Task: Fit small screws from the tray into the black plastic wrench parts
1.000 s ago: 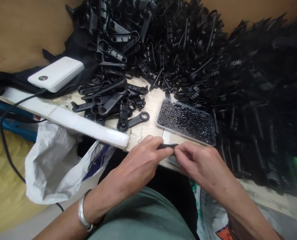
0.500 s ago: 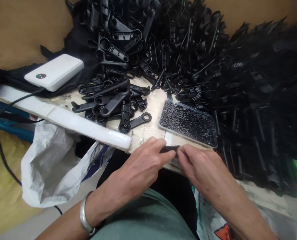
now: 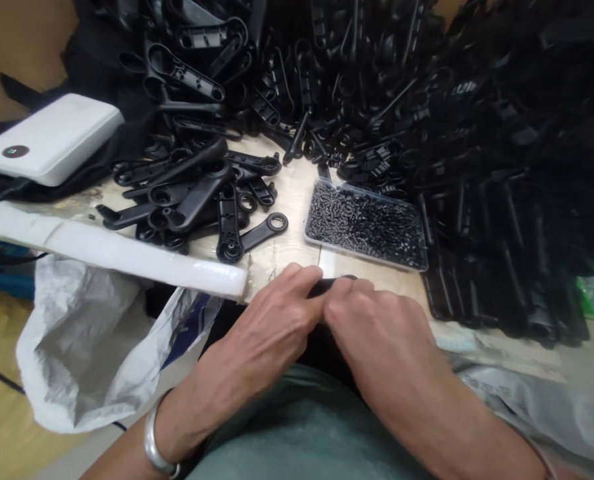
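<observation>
My left hand (image 3: 277, 317), with a silver bangle at its wrist, is closed on a black plastic part (image 3: 331, 285) by the table's front edge. Only a dark strip of the part shows above my fingers. My right hand (image 3: 377, 320) is curled tight against the same part, its knuckles up and touching my left fingers. Its fingertips are hidden, and so is whatever they pinch. Just beyond my hands lies a clear plastic box (image 3: 367, 255) of small dark metal pieces, perhaps screws. Loose black plastic arms (image 3: 229, 223) with ring ends lie to the left of the box.
A large heap of black plastic arms (image 3: 297, 73) fills the back. More black parts (image 3: 497, 253) are stacked at the right. At the left are a white power bank (image 3: 51, 137) with a cable, a white foam strip (image 3: 141, 250) along the edge, and an open white sack (image 3: 77, 340) below.
My right hand has rolled over, knuckles now upward, and shifted left against my left hand. More of the black part is covered. The whole view has shifted too.
</observation>
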`<state>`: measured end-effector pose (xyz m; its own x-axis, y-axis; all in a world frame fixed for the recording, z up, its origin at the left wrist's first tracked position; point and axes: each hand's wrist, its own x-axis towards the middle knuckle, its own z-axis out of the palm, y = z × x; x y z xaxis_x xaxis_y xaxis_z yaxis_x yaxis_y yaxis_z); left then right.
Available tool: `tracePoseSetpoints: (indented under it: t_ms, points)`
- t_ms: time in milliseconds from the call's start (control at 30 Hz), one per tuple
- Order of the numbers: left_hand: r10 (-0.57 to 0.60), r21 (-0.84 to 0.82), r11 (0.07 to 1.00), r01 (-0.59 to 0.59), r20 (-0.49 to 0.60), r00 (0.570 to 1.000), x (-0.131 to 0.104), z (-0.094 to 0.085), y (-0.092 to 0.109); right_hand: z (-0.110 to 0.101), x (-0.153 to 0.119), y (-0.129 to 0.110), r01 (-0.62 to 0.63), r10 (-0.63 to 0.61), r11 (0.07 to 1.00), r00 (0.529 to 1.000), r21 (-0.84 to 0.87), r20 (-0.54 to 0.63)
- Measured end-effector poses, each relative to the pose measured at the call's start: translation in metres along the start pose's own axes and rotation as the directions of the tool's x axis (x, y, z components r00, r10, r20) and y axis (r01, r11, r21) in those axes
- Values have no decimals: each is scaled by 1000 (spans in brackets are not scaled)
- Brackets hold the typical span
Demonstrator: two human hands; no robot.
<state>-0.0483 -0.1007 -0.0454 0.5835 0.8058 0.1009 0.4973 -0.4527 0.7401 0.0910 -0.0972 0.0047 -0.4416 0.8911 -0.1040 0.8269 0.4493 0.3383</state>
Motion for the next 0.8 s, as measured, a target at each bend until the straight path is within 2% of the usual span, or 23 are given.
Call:
tracePoseSetpoints:
  t_ms: [100, 200, 267, 333, 400, 467, 533, 633, 700, 800]
  points:
    - [7, 48, 999, -8, 23, 1000, 1, -4, 1, 7, 0, 10, 19, -16, 994, 999, 109, -28]
    - [40, 158, 986, -48, 55, 998, 3, -6, 5, 19, 1, 34, 103, -76, 936, 993, 336, -92]
    - [40, 253, 965, -61, 88, 995, 4, -6, 7, 25, 2, 49, 121, -104, 842, 993, 526, -61]
    - [22, 348, 936, -62, 117, 993, 4, -7, 10, 27, 0, 60, 79, -101, 718, 995, 691, -9]
    - [10, 415, 907, -68, 139, 990, 4, -8, 11, 29, -6, 67, -6, -19, 594, 1000, 804, 21]
    - [6, 440, 895, -69, 142, 990, 4, -8, 12, 32, -17, 71, -121, 117, 430, 990, 895, 77]
    - [1, 436, 898, -54, 121, 993, 3, -8, 13, 37, -30, 73, -248, 228, 174, 951, 953, 206]
    - [-5, 399, 917, -13, 44, 999, 3, -4, 14, 46, -45, 67, -346, 222, -219, 893, 912, 392]
    - [13, 346, 938, -2, -29, 999, 2, 3, 16, 51, -48, 59, -332, 182, -408, 883, 851, 432]
    - [46, 279, 960, -14, -108, 993, 1, 12, 20, 57, -46, 48, -221, 156, -631, 903, 743, 401]
